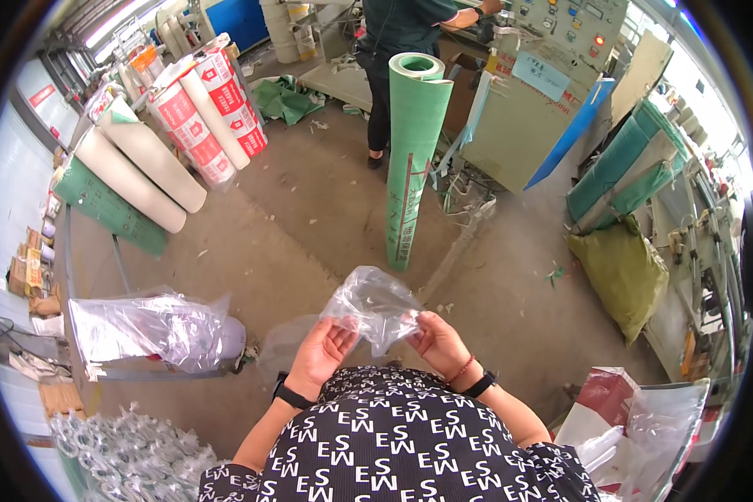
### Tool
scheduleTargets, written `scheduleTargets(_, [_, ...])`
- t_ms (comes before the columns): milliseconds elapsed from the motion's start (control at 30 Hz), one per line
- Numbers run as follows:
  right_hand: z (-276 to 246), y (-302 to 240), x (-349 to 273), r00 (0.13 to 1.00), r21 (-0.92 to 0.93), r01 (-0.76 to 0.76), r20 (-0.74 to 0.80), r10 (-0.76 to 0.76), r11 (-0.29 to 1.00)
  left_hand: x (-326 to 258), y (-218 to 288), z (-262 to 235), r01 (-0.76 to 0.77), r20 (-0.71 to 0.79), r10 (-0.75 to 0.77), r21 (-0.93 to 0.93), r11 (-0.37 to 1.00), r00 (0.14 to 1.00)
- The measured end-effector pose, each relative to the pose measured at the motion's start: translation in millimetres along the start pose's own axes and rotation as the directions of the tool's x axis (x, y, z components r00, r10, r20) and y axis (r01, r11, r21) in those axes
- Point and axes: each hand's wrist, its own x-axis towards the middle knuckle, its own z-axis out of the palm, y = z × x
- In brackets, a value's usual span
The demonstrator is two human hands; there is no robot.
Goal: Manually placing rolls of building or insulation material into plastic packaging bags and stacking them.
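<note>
Between my two hands a clear plastic bag (372, 297) is spread, its film crumpled and see-through, held in front of my body. My left hand (328, 343) has its fingers curled at the bag's left edge. My right hand (439, 341) pinches the bag's right edge between thumb and fingers. Just beyond the bag a tall green roll (412, 159) of sheet material stands upright on the floor, dark printing down its side and its coiled top edge showing. The bag is apart from the roll or overlaps it only in view; I cannot tell which.
At left lie clear plastic film (151, 326), several wrapped rolls (100, 460), and leaning white and green rolls (113, 213). A co-worker (402, 50) stands by a control cabinet (544, 92). An olive sack (623, 276) rests at right, with a red and white carton (602, 402) nearer me.
</note>
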Motion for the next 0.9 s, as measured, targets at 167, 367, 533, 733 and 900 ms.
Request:
scheduleTargets(167, [1.8, -20.5, -14.8, 0.990, 0.254, 0.115, 0.051, -0.132, 0.960, 4.5, 18.1, 8.8, -0.047, 0.133, 0.084, -0.259, 0.965, 0.988])
scheduleTargets(367, [25.8, -30.5, -36.2, 0.944, -0.625, 0.183, 0.327, 0.042, 0.759, 12.4, 52.1, 36.7, 0.140, 0.446, 0.044, -0.372, 0.918, 0.894])
scheduleTargets(533, [42.3, -32.9, -39.1, 0.928, -0.722, 0.162, 0.344, 0.146, 0.673, 34.3, 72.8, 52.9, 0.020, 0.204, 0.003, -0.110, 0.994, 0.979])
scheduleTargets(733, [49.1, -61.3, -7.0, 0.944, -0.917, 0.330, 0.313, -0.110, 0.224, 109.4, 95.9, 66.5, 0.059, 0.141, -0.033, -0.180, 0.982, 0.989])
scheduleTargets(900, [46.7, -90.9, 25.0, 0.992, -0.131, 0.121, 0.048, -0.116, 0.984, 185.5, 106.4, 98.4, -0.005, 0.157, -0.035, 0.246, 0.969, 0.987])
